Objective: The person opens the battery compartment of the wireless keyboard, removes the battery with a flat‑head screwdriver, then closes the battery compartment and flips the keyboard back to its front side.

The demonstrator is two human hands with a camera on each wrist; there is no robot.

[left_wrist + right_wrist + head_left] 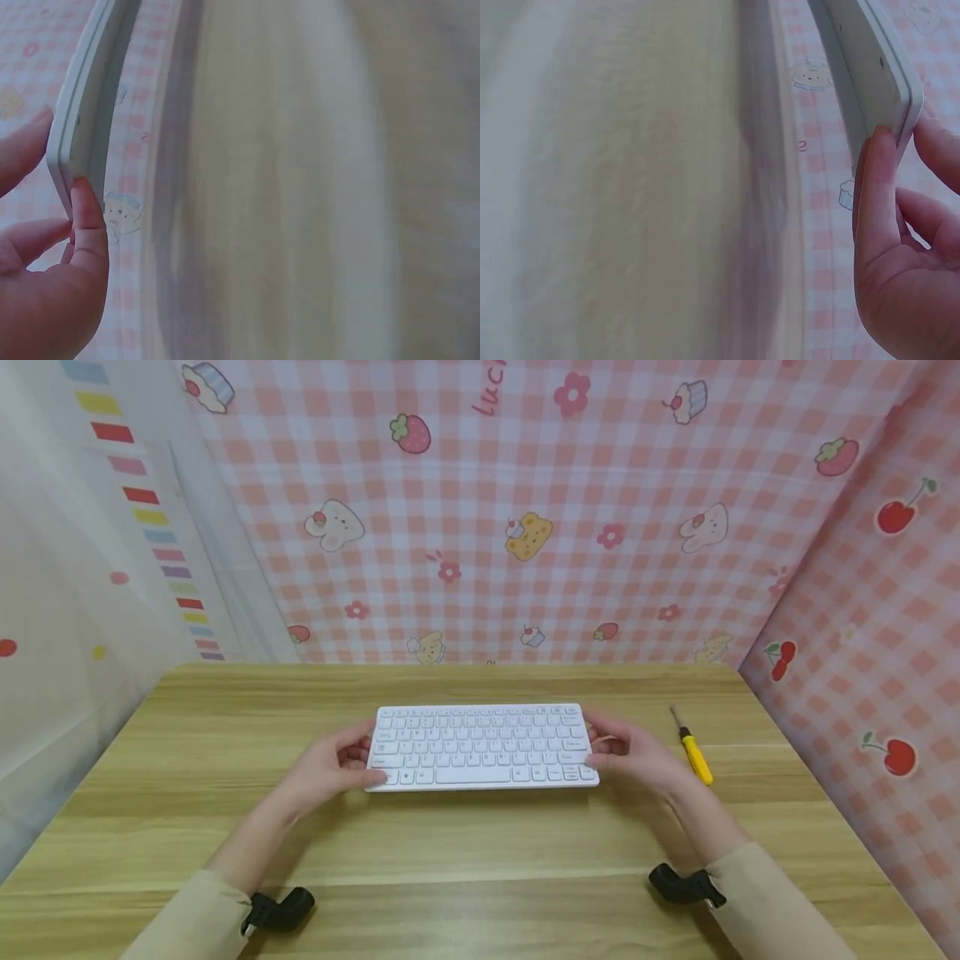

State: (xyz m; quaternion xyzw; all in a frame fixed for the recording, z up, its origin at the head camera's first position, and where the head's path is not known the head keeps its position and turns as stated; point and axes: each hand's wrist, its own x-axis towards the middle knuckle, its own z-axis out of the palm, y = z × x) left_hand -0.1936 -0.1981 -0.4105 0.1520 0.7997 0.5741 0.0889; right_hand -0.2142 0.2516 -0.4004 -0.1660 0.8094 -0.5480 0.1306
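Note:
A white compact keyboard (480, 747) is held between both hands, its keys facing up toward the head camera. My left hand (333, 766) grips its left end, thumb on the lower left corner key and fingers underneath. At the other end my right hand (633, 756) grips it the same way, thumb at the lower right corner. Both wrist views show the keyboard's edge and underside raised above the table, with fingers of the left hand (56, 277) and right hand (907, 247) supporting it from below.
A screwdriver (696, 756) with a yellow and black handle lies on the wooden table (480, 877), right of the right hand. A pink checked cloth (480, 527) hangs behind the table's back edge, and another patterned cloth (862, 693) borders the right side.

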